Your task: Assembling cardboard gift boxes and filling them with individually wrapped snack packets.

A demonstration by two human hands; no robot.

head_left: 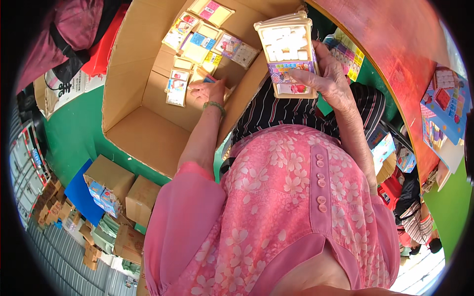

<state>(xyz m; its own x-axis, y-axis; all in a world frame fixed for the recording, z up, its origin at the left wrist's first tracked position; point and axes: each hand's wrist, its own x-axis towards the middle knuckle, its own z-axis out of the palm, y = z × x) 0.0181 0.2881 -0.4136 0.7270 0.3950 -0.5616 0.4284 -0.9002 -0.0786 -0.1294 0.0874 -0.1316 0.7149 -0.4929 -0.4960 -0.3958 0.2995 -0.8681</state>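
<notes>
My right hand (330,81) grips a small stack of packaged trays (289,54) at its right side, my thumb across the front. The top tray is cream with white block-like pieces and a purple printed band showing a red picture. My left hand (210,92), a green bead bracelet at its wrist, reaches into a large open cardboard box (145,135). Its fingers are closed around the edge of a packaged tray (209,78), mostly hidden by the hand. Several similar flat packs (201,43) in yellow, blue and white lie inside the box, one pack (177,88) just left of my fingers.
A reddish tabletop (390,44) curves along the right, with printed cards (447,106) at its edge. Smaller cartons (140,197) and a blue panel (85,195) stand at lower left on the green floor. A maroon bag (74,29) sits at upper left.
</notes>
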